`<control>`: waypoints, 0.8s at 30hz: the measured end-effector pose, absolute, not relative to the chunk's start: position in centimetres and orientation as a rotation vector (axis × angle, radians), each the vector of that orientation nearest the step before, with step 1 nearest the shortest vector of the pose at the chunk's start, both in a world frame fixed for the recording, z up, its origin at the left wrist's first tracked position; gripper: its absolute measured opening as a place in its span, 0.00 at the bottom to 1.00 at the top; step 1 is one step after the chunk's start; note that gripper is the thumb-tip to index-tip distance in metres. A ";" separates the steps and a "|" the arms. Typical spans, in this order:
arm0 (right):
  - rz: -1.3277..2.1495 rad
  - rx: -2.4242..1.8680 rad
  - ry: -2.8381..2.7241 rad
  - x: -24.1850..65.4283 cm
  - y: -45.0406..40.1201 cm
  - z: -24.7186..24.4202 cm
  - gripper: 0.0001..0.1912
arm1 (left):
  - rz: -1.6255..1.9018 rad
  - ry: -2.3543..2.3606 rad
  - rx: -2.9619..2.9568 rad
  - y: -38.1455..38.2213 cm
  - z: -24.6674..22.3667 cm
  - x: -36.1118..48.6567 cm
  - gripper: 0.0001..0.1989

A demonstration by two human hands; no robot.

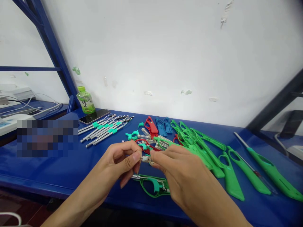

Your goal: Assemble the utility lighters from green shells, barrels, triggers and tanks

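Note:
My left hand (123, 162) and my right hand (182, 171) meet over the front of the blue table. Between their fingertips is a small whitish, partly clear lighter part (145, 159). The left thumb and forefinger pinch its left end, and the right fingers close on its other end, which they partly hide. Just below lies a green lighter handle half (150, 191), holding a metal tube and a teal trigger (156, 185). My right hand covers its right side. Behind the hands are loose metal tubes, teal triggers (132, 135) and a red handle piece (151, 126).
Several metal lighter rods (101, 134) with teal triggers and wires lie on the left. Behind them are a phone (94, 116) and a green bottle (86, 101). Blue handle pieces (163, 126), green handle halves (201, 148), a screwdriver (257, 173) and a long green lighter (272, 171) occupy the right.

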State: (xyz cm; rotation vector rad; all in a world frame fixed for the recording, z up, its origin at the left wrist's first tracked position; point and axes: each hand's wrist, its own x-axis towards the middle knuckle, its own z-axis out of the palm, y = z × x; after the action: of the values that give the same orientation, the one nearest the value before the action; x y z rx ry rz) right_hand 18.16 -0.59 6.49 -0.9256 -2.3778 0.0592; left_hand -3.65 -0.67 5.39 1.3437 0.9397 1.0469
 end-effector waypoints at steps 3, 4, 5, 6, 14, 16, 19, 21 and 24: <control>-0.080 -0.902 -2.360 17.8 -0.7 6.5 0.21 | 1.025 0.963 1.293 -0.9 5.7 -3.6 0.26; -0.107 -0.896 -2.359 17.8 -0.7 6.5 0.22 | 1.019 0.974 1.274 -1.0 5.8 -3.5 0.26; -0.122 -0.888 -2.363 17.7 -0.7 6.5 0.22 | 1.014 0.985 1.257 -1.0 5.9 -3.5 0.26; -0.127 -0.883 -2.368 17.7 -0.8 6.6 0.22 | 1.010 0.994 1.240 -1.1 5.9 -3.5 0.27; -0.014 -0.944 -2.404 17.8 -0.8 6.6 0.19 | 0.982 0.983 1.187 -0.6 5.2 -3.8 0.28; 0.005 -0.952 -2.405 17.9 -0.7 6.6 0.18 | 0.981 0.975 1.190 -0.6 5.3 -3.8 0.27; 0.067 -0.971 -2.414 18.5 -0.6 6.6 0.19 | 0.973 0.973 1.224 -0.8 5.6 -3.7 0.25; 0.132 -0.969 -2.420 19.2 -0.5 6.7 0.21 | 0.974 0.988 1.253 -0.9 5.8 -3.6 0.24; 0.256 -0.994 -2.358 20.4 -0.7 7.3 0.14 | 0.983 1.055 1.387 -1.0 5.4 -3.3 0.25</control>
State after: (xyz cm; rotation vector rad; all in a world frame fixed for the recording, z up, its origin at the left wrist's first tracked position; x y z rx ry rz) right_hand 20.43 -0.75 7.34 -0.9941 -2.3579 0.2562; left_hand -3.26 -1.01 5.43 1.3867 1.0551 0.9830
